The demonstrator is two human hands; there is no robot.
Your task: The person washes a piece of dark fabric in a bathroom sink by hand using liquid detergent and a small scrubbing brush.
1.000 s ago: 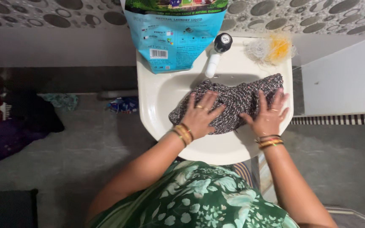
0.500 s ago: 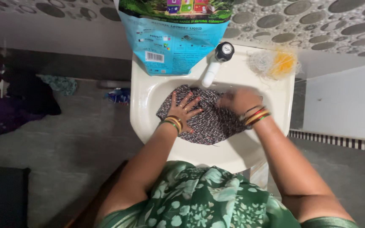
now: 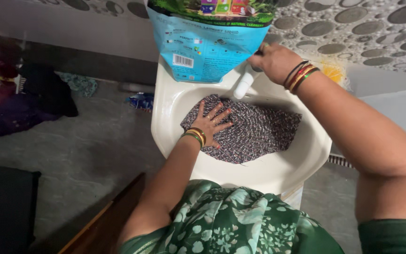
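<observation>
A dark speckled cloth [image 3: 254, 134] lies spread in the bowl of a cream washbasin [image 3: 269, 174]. My left hand [image 3: 211, 122] rests flat on the cloth's left part, fingers spread. My right hand [image 3: 274, 61] has reached to the back of the basin and covers the knob of the white tap [image 3: 244, 85], fingers curled around it. Both wrists carry coloured bangles.
A blue pouch of laundry liquid [image 3: 203, 42] stands on the basin's back left rim. A yellow and white scrubber [image 3: 333, 73] lies behind my right forearm. Dark clothes [image 3: 34, 101] are heaped on the grey floor at the left. A wooden edge [image 3: 99, 218] shows near my left arm.
My right hand left the cloth and moved up to the tap knob. My left hand stayed pressed on the cloth, which now lies flatter in the bowl.
</observation>
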